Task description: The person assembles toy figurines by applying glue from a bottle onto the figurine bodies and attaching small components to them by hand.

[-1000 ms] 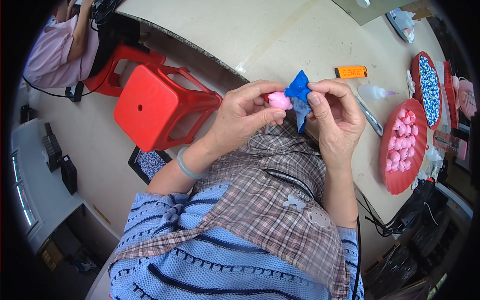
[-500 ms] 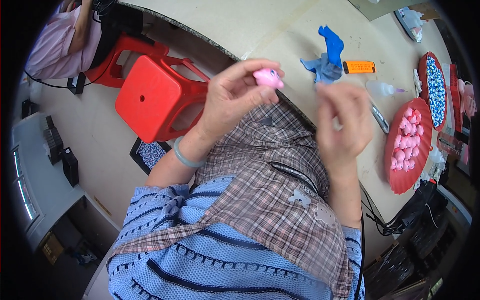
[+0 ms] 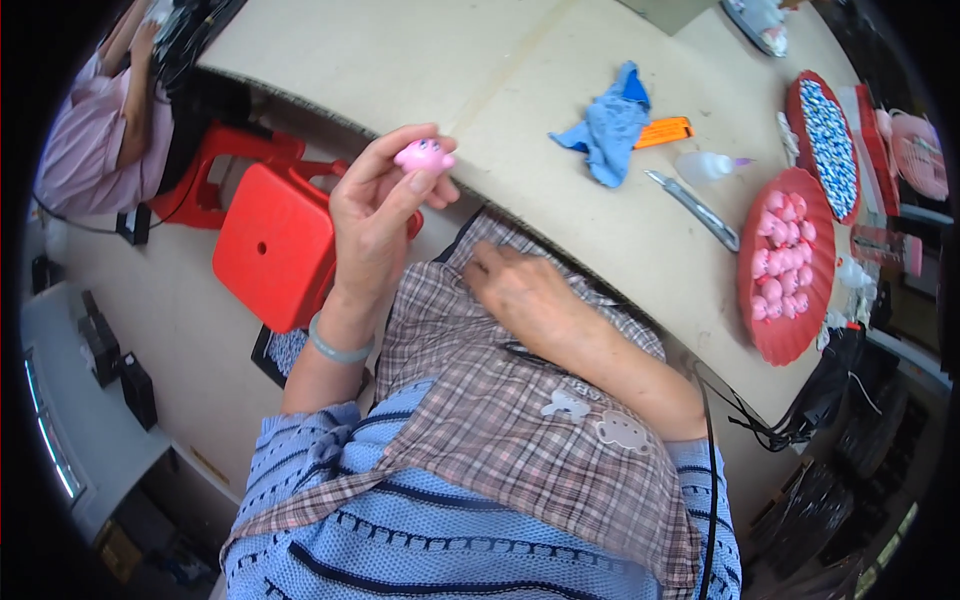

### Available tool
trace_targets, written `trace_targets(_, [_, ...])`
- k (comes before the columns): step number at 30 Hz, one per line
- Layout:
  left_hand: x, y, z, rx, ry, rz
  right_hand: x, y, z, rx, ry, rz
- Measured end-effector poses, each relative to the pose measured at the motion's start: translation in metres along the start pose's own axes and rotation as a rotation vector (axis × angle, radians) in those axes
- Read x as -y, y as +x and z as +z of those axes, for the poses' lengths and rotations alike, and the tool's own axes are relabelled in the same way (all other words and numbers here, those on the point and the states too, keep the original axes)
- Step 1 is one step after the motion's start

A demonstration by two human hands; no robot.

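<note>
A small pink figurine (image 3: 424, 157) with a face printed on it is pinched between the thumb and fingers of my left hand (image 3: 372, 205), raised near the table's edge. My right hand (image 3: 525, 290) lies across my lap on the plaid apron (image 3: 470, 370). Its fingers are bent and pressed down at the apron; whatever lies under their tips is hidden. On the table (image 3: 480, 60) beyond are a crumpled blue cloth (image 3: 612, 125), an orange flat piece (image 3: 665, 132) partly under it, a squeeze bottle (image 3: 708, 166) with a purple tip, and a utility knife (image 3: 695, 211).
At the right, a red scalloped tray (image 3: 760, 330) holds several pink figurines; behind it another red tray (image 3: 799, 100) carries small blue and white pieces. Red plastic stools (image 3: 270, 245) stand on the left. Another person's pink sleeve (image 3: 90, 150) shows at upper left.
My right hand has come away from above the table, down and left onto the apron. The left hand, still pinching the figurine, appears further left as the view shifts.
</note>
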State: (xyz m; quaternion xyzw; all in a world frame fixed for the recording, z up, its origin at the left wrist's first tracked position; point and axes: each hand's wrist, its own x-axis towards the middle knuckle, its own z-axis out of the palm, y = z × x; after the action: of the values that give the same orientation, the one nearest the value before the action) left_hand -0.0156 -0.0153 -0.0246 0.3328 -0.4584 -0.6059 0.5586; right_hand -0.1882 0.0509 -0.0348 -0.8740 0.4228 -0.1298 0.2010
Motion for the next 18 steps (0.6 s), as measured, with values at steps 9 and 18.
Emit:
trace_targets(9, [-0.002, -0.006, 0.007, 0.028, -0.004, -0.020, 0.006, -0.023, -0.052, -0.276, 0.176, -0.083])
trace_targets(18, [0.000, -0.018, 0.049, 0.340, -0.110, -0.174, -0.018, -0.062, -0.088, -0.547, -0.108, 0.480])
